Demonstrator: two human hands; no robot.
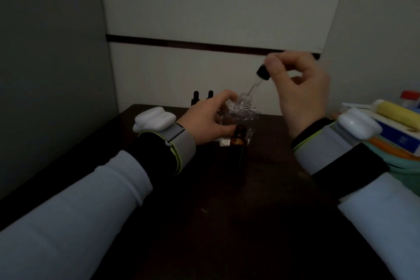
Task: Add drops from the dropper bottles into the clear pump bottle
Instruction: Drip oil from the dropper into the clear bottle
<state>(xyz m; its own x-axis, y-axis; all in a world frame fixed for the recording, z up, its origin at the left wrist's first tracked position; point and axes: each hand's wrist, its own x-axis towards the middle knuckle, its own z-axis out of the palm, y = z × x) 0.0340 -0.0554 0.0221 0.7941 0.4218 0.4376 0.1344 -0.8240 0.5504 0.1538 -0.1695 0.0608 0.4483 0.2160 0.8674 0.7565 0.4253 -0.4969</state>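
The right hand (302,88) pinches a slim glass dropper (261,75) tilted at the clear bottle (244,107)'s round open neck, while the left hand (204,118) grips that bottle on the dark counter (227,200).

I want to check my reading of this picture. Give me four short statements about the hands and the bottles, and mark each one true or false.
1. The right hand pinches a dropper above the clear bottle. True.
2. The left hand hangs free, holding nothing. False: it grips the clear bottle.
3. The amber bottle is capped. False: its neck is open.
4. Two black-topped bottles stand behind the left hand. True.
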